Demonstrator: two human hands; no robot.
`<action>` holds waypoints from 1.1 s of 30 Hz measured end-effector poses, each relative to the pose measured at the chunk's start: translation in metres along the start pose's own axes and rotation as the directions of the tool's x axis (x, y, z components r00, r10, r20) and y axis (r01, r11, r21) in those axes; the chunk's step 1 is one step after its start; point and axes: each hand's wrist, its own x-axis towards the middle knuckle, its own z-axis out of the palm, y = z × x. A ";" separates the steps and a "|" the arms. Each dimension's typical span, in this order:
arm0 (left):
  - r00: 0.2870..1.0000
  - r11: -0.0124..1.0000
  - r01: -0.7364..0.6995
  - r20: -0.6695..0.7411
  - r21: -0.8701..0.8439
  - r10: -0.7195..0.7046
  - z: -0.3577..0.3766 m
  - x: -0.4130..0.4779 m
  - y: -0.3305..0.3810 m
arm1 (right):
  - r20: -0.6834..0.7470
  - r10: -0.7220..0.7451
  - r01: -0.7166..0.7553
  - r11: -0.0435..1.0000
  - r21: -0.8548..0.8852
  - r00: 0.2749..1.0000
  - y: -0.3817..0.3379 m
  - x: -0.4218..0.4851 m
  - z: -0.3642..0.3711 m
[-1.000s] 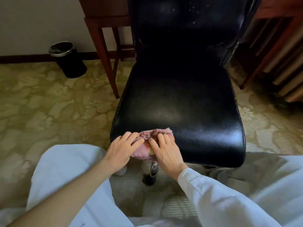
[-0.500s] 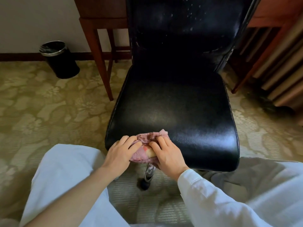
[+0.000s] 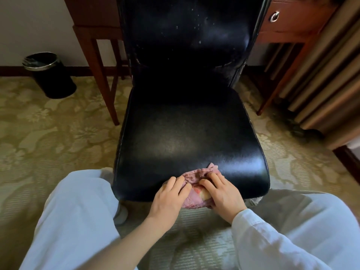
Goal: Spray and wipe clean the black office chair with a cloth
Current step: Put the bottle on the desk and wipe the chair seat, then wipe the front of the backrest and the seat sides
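At the seat's six o'clock edge, left hand (image 3: 169, 195) presses and right hand (image 3: 223, 191) grasps a crumpled pink cloth (image 3: 194, 175) on the glossy black leather office chair (image 3: 187, 137); backrest droplets (image 3: 176, 27) at twelve o'clock look unwiped.

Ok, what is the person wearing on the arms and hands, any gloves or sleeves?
No gloves: the left hand and right hand are bare, with no ring or watch visible. A loose white long sleeve covers the right arm to the wrist. The left forearm is uncovered as far as the view shows.
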 end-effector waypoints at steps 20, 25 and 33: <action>0.994 0.994 -0.064 -0.088 0.092 0.072 0.011 0.012 0.016 | 0.043 0.106 -0.108 0.993 0.046 0.993 0.016 -0.013 0.018; 0.991 0.991 -0.062 -0.109 0.116 0.075 -0.006 0.029 -0.001 | 0.026 0.013 -0.015 0.999 0.045 1.000 0.012 0.011 0.003; 0.991 0.992 -0.051 -0.116 0.118 0.065 -0.129 0.135 -0.081 | -0.206 -0.038 0.046 0.998 0.034 0.978 0.029 0.152 -0.096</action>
